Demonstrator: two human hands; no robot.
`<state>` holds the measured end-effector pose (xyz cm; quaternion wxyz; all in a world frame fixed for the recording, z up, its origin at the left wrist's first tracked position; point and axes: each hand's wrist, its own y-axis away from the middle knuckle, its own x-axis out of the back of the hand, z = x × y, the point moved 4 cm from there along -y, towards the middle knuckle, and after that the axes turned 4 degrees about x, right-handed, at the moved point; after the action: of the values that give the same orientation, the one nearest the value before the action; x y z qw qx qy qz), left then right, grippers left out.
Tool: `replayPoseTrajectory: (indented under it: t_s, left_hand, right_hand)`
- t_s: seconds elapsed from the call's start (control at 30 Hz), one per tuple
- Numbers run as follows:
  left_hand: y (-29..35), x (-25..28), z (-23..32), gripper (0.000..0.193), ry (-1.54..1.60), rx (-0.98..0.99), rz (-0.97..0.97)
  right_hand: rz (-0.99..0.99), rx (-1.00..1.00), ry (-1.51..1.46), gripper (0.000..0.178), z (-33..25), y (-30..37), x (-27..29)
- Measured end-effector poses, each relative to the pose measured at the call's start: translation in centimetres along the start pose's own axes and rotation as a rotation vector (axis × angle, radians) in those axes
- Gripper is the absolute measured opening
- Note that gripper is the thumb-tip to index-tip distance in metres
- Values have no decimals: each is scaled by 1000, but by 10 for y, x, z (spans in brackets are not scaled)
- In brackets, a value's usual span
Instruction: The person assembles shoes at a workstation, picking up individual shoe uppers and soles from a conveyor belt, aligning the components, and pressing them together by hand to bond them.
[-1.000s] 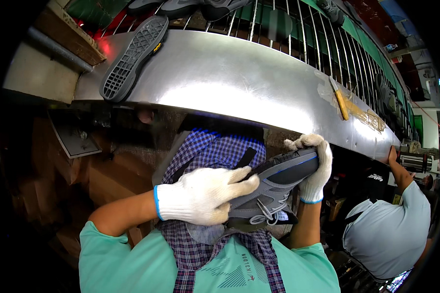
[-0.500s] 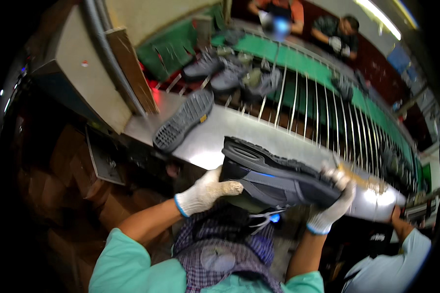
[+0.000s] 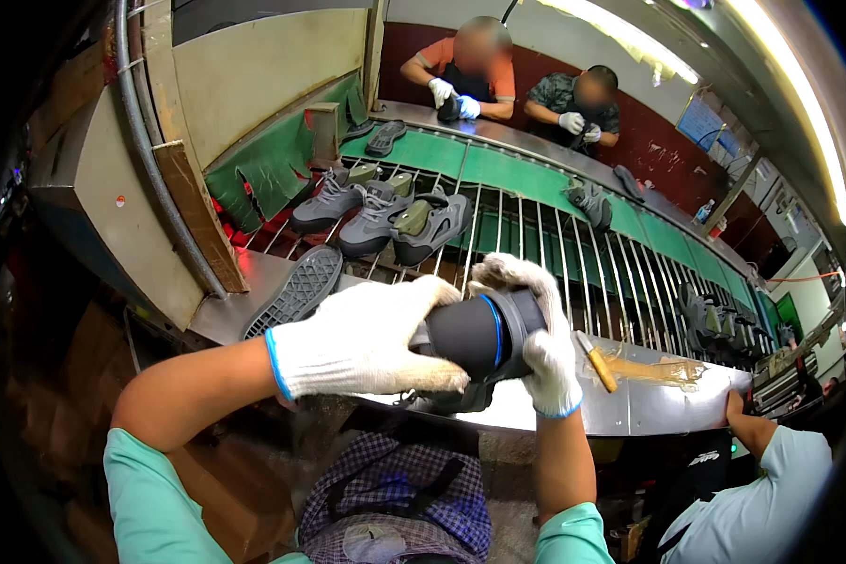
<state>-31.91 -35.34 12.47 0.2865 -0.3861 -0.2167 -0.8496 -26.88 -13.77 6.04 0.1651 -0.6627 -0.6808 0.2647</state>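
Observation:
A dark grey shoe (image 3: 465,334) with a blue line is held in front of me, its rounded end turned toward me. My left hand (image 3: 367,343), in a white knit glove, grips it from the left, thumb below and fingers above. My right hand (image 3: 540,324), gloved too, wraps round its right side. Below the left hand, part of the shoe hangs in shadow and is hard to make out. A grey shoe sole (image 3: 296,287) lies tread up on the metal ledge, partly hidden by my left glove.
Several grey shoes (image 3: 376,216) stand on the rod conveyor (image 3: 573,249) beyond the ledge. A tool with a yellow handle (image 3: 597,362) lies on the metal ledge (image 3: 649,399) by brown tape. Two people work across the green belt (image 3: 526,174); another person's arm (image 3: 761,437) is at right.
The shoe has turned from lying lengthwise, side toward me, to end-on, and both hands have come closer together round it. My view has shifted, showing more of the conveyor.

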Motion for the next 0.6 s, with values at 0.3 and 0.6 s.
replayPoseTrajectory:
  t_s: [0.3, 0.6]
  left_hand:
    - [-5, 2, -10, 97, -16, 176, 43]
    - [-31, 1, 6, 94, -137, 158, 69]
  right_hand:
    - [268, 180, -905, 58, 54, -10, 3]
    - [171, 0, -508, 54, 27, -18, 10]
